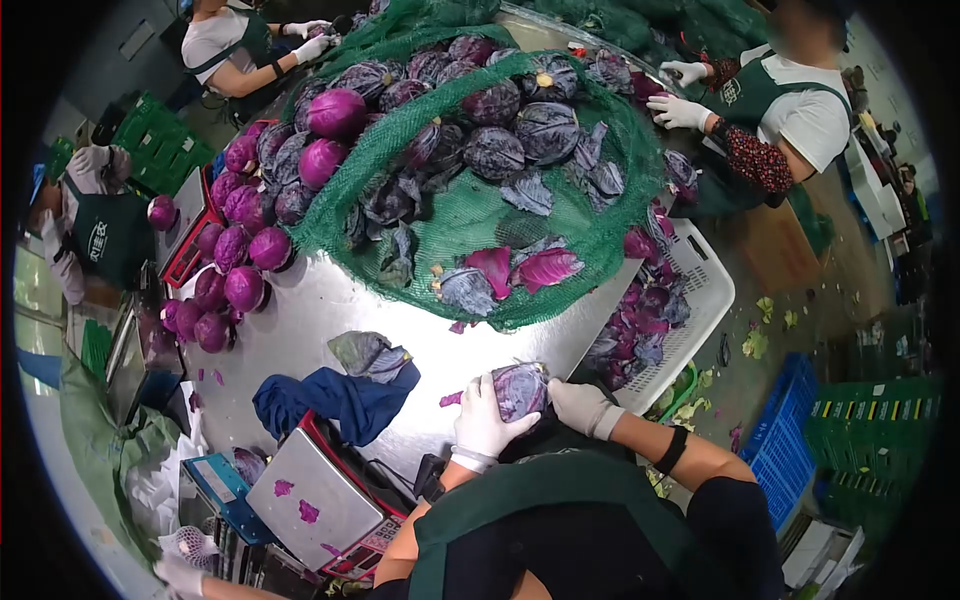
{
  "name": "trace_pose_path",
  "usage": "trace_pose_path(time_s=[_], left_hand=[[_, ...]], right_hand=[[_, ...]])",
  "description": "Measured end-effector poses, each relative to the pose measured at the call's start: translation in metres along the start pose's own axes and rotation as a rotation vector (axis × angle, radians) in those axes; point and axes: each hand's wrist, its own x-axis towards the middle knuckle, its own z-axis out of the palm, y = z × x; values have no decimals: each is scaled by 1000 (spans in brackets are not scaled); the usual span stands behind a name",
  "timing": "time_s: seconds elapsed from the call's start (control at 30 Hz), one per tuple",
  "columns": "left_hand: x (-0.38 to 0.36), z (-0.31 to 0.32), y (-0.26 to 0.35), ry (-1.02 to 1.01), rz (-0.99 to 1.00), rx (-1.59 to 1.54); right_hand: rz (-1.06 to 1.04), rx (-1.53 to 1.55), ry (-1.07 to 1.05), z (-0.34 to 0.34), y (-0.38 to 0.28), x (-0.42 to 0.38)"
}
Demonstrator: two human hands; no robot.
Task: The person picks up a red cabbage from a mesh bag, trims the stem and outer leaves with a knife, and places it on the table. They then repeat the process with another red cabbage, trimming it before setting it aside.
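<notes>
A red cabbage (520, 392) with dull outer leaves sits at the near edge of the metal table. My gloved left hand (482, 418) is wrapped round its left side, thumb along the bottom. Close against its right side is my gloved right hand (580, 405), fingers curled in; whatever they grip is hidden. A loose purple leaf piece (451, 399) lies left of my left hand. Beyond the cabbage, a green mesh sack (430, 255) lies open, with many unpeeled cabbages (495, 153) and torn leaves in it.
Peeled cabbages (245, 288) are piled at the left. A scale (315, 495) and a dark blue cloth (335, 402) lie near left. A white crate (705, 290) of leaves stands right of the metal table (300, 335). Co-workers (790, 110) stand around it; another gloved hand (180, 575) shows lower left.
</notes>
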Motion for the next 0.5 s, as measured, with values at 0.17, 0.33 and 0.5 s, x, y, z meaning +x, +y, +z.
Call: trace_pose_path(time_s=[0.17,0.33,0.5], left_hand=[[-2,5,-12,20,31,15],[-4,3,-11,25,46,9],[0,1,-53,60,178,-507]], right_hand=[[51,83,-70,-7,-4,-11],[9,-60,-19,42,19,25],[90,713,-82,16,6,17]])
